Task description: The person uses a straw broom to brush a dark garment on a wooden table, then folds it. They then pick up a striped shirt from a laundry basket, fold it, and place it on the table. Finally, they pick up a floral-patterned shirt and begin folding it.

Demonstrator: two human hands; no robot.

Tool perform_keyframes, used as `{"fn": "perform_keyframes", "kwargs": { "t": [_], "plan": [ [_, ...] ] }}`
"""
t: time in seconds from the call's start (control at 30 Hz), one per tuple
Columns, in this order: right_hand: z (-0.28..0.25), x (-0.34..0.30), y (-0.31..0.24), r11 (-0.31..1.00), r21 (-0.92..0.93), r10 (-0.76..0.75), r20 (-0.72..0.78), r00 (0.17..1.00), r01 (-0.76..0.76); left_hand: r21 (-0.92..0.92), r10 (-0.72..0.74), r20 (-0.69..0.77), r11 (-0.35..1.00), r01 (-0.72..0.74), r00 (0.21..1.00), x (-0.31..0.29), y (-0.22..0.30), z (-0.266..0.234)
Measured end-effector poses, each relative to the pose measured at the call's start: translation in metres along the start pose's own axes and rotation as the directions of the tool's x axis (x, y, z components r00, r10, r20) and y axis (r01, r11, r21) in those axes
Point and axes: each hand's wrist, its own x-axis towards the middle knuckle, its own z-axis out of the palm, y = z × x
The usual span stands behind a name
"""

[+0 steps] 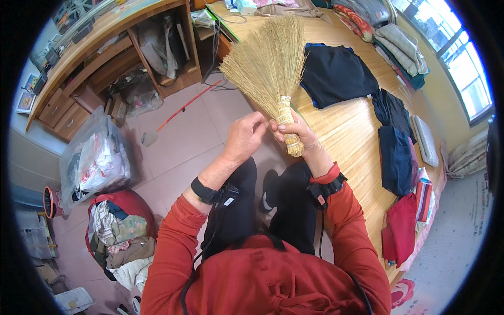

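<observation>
A straw hand broom [273, 58] is held up in front of me, its bristles fanned toward the far side and its bound handle pointing back at me. My right hand [300, 134] is closed round that handle. Close beside it, my left hand [245, 137] has thumb and fingertips pinched together, almost touching the right fingers. Whatever lies in that pinch is too small to make out. Dark folded trousers [338, 73] lie on the wooden bed mat [341, 123], just right of the bristles.
Folded clothes, such as dark blue ones [395, 160] and red ones [400, 228], line the bed's right side by the window. On the floor at left stand a clear plastic bag [100, 157] and a red basket of clothes [144, 210]. A wooden desk [110, 58] fills the far left.
</observation>
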Motion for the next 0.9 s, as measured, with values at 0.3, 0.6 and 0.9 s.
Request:
{"fn": "perform_keyframes", "kwargs": {
  "t": [0.3, 0.6, 0.9],
  "plan": [
    [0.005, -0.019, 0.030, 0.963, 0.270, -0.019, 0.066, 0.998, 0.000, 0.305, 0.233, -0.170, 0.936, -0.174, 0.957, -0.008, 0.005, 0.011],
    [-0.014, -0.041, 0.043, 0.888, 0.460, -0.035, 0.103, 0.994, -0.017, 0.770, -0.157, -0.085, 0.617, 0.165, 0.984, 0.003, -0.095, -0.059],
    [-0.003, -0.019, 0.045, 0.954, 0.295, 0.023, 0.125, 0.992, -0.059, -0.329, -0.310, 0.271, 0.860, 0.390, 0.911, -0.005, -0.048, -0.033]
  ]
}}
